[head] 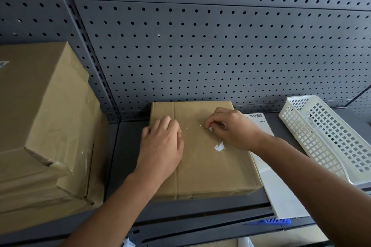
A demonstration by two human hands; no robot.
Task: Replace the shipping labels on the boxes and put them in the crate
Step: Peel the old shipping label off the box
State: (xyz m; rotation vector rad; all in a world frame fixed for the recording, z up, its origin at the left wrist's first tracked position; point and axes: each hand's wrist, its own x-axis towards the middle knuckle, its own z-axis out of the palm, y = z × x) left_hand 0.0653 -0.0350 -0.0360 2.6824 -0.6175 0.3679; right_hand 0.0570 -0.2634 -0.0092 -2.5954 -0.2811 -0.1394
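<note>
**Label scraps on the box**

Brown taped box (202, 166) lies flat on the dark shelf (128, 146). Left hand (162, 144) rests on top, fingers curled. Right hand (234, 128) has its fingers pinching a white scrap (210, 128). Another scrap (219, 147) is stuck nearby. Barcoded sheet (259, 121) sits alongside, print unreadable.

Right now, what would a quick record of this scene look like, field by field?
box: flat on shelf
left hand: rests on box, fingers curled
right hand: pinches white scrap on box
remnant: white, stuck on box top
sheet: barcoded, right of box
basket: white, far right
stack: boxes, far left
</note>
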